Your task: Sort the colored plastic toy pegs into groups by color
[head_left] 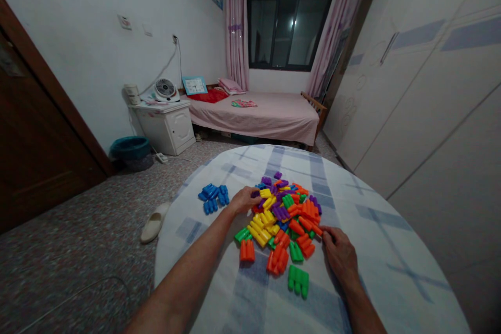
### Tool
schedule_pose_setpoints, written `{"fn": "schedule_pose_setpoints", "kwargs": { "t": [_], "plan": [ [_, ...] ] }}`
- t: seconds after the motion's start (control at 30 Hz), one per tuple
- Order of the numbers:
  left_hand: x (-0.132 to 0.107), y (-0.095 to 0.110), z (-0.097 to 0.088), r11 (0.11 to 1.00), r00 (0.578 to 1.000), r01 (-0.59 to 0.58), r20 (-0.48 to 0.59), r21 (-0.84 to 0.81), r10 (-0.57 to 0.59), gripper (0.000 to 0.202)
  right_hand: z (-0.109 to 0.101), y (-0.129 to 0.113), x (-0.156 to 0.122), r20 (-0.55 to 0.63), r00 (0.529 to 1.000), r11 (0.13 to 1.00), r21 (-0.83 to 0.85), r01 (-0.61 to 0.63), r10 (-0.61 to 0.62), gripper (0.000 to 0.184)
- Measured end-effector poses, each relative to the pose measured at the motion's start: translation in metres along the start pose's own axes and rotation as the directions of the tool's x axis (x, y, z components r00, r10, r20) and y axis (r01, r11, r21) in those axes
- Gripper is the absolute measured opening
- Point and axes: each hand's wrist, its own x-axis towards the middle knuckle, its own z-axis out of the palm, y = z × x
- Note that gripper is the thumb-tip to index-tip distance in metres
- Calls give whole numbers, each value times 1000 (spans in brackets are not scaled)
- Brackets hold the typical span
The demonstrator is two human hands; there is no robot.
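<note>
A heap of coloured plastic building blocks shaped like joined tubes lies on the cloth. My left hand (245, 200) reaches in at the heap's left edge, its fingers closed on a purple block (255, 194). Yellow blocks (263, 227) lie just beside it. On the heap's right edge, my right hand (341, 251) pinches the end of an orange block (311, 225); its fingertips are partly hidden. Blue blocks (211, 198) form a separate small group at the left. A green block (298, 280) lies apart at the front, near an orange block (247, 251).
The round table (376, 271) wears a white and blue checked cloth. Beyond it stand a pink-covered bed (270, 109) and a white cabinet (166, 128) with a fan (165, 88). A teal bin (131, 148) and a pale shoe (154, 224) are on the floor, a wardrobe (422, 78) at right.
</note>
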Motion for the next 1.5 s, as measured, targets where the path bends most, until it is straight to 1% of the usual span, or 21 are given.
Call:
{"fn": "schedule_pose_setpoints", "kwargs": {
  "t": [0.07, 0.2, 0.33, 0.4, 0.5, 0.57, 0.67, 0.73, 0.8, 0.87, 0.93, 1.0, 1.03, 1.1, 1.17, 1.23, 1.3, 1.33, 1.4, 1.47, 1.5],
  "plan": [
    [1, 0, 1, 1000, 1000, 3, 28, -12, -2, 32, 1, 1, 0, -5, 1000, 1000, 5, 2, -2, 39],
    [-2, -1, 8, 998, 999, 46, 7, -37, -46, 43, 1, 2, 1, -3, 1000, 1000, 1, 5, -5, 37],
    [-10, -2, 14, 991, 996, 64, -62, -114, -71, 35, 0, 0, -1, 1, 1000, 1000, 6, 23, -23, 37],
    [-15, -3, 14, 989, 997, 41, -55, -144, -49, 42, -1, -1, -2, 3, 1000, 1000, 6, 21, -21, 37],
    [-22, -3, 12, 989, 999, -25, -36, -147, 20, 63, -1, -2, -3, -1, 1000, 1000, -4, 17, -17, 37],
    [-26, -3, 11, 990, 998, -50, -32, -133, 46, 68, -1, -2, -3, -1, 1000, 1000, -5, 18, -18, 37],
    [-29, -3, 13, 990, 997, -65, -49, -128, 59, 58, -2, -3, -4, 4, 1000, 1000, -7, 20, -20, 38],
    [-29, -5, 15, 984, 993, -73, -106, -163, 57, 47, -2, -3, -4, 6, 1000, 1000, -13, 22, -22, 38],
    [-29, -9, 17, 968, 986, -49, -167, -245, 8, 37, -2, -3, -4, 5, 1000, 1000, -20, 23, -22, 38],
    [-28, -13, 18, 942, 977, -12, -203, -335, -60, 32, -1, -3, -4, 5, 1000, 999, -26, 25, -25, 39],
    [-29, -15, 17, 928, 968, -2, -235, -372, -92, 28, -1, -2, -4, 8, 999, 999, -23, 33, -33, 39],
    [-30, -13, 17, 945, 968, -36, -248, -325, -48, 31, -1, -2, -3, 9, 999, 999, -17, 37, -37, 39],
    [-31, -11, 16, 958, 972, -57, -235, -283, -11, 36, -1, -2, -3, 7, 999, 999, -15, 36, -36, 39],
    [-31, -4, 17, 978, 983, -92, -172, -187, 59, 46, -2, -3, -3, 6, 999, 999, -12, 35, -35, 38],
    [-30, 3, 19, 989, 990, -112, -96, -92, 103, 51, -2, -3, -4, 6, 999, 999, -12, 39, -39, 37],
    [-26, 9, 23, 994, 993, -111, -45, 4, 111, 51, -2, -2, -4, 3, 999, 999, -11, 44, -44, 37],
    [-23, 12, 27, 994, 995, -87, -39, 67, 90, 47, -1, -1, -4, -3, 999, 999, -5, 47, -47, 37],
    [-21, 12, 29, 995, 996, -67, -52, 69, 70, 46, -1, -1, -4, -2, 999, 999, -1, 48, -48, 37],
    [-18, 11, 32, 1000, 995, -22, -96, -4, 21, 46, 0, 0, -4, 6, 999, 999, 5, 42, -42, 37],
    [-17, 7, 31, 986, 991, 12, -128, -165, -34, 45, 0, 1, -3, 11, 999, 999, 5, 33, -33, 37],
    [-17, 4, 30, 965, 989, 27, -136, -260, -65, 43, 0, 1, -3, 10, 999, 1000, 4, 31, -31, 37]
  ]
}}
